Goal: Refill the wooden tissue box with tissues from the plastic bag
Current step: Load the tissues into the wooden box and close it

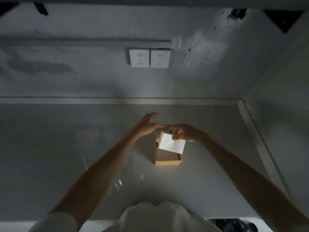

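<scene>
A: Where's the stack (172, 142) sitting right now?

B: Just below the middle of the frame. The right hand (185, 132) is holding it tilted over the open top of the box (168, 160), with the far end dipping toward the inside and the near end still riding above the rim.

A: How are the fingers (177, 131) lying on it?

B: They're curling closed around the stack's far right corner, thumb pressing on the top sheet. It's a pinch at one end rather than a full wrap.

A: And the other hand?

B: The left hand (147, 125) is hovering at the box's far left corner, fingers spread and holding nothing. One fingertip is reaching toward the rim (I can't tell whether it's actually touching the wood).

A: How do you reckon the stack is going to behave?

B: Light and soft, I'd say, and loose sheets are liable to fan or buckle if squeezed at one corner only. Gripping across both long sides, flat, would be keeping it square. The box looks stiff and light enough to slide on the grey counter (66, 148), so steadying it makes sense.

A: Any sign of the bag?

B: Something clear and crinkly is glinting in the lower left of the frame (117, 182), probably that.
</scene>
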Available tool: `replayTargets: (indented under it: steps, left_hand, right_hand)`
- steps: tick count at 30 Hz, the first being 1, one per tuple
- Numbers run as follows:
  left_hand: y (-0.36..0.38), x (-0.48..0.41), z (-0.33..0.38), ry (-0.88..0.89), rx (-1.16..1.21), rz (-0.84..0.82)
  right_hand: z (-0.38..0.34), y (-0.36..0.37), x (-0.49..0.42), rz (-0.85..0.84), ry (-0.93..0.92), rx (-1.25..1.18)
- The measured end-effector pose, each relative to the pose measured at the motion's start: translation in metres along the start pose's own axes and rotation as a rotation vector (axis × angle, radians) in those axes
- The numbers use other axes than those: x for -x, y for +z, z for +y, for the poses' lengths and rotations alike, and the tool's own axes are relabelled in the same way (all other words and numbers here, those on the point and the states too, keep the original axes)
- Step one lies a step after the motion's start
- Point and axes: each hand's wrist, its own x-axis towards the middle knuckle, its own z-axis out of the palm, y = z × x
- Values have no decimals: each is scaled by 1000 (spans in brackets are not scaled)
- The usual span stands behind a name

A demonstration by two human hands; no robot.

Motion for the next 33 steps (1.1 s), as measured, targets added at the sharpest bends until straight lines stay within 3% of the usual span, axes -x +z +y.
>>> replayTargets:
  steps: [4, 9, 15, 25, 33]
  left_hand:
    - [5, -13, 6, 36, 32, -232]
    - [6, -10, 6, 110, -2, -345]
    - [21, -10, -3, 111, -8, -272]
    - [31, -8, -10, 156, 2, -186]
    - [34, -5, -10, 123, -48, -127]
  right_hand:
    - [10, 24, -33, -98, 48, 99]
    - [13, 31, -35, -191, 76, 179]
    - [11, 37, -42, -264, 88, 257]
    - [-3, 60, -42, -239, 36, 460]
    - [-13, 75, -49, -393, 167, 533]
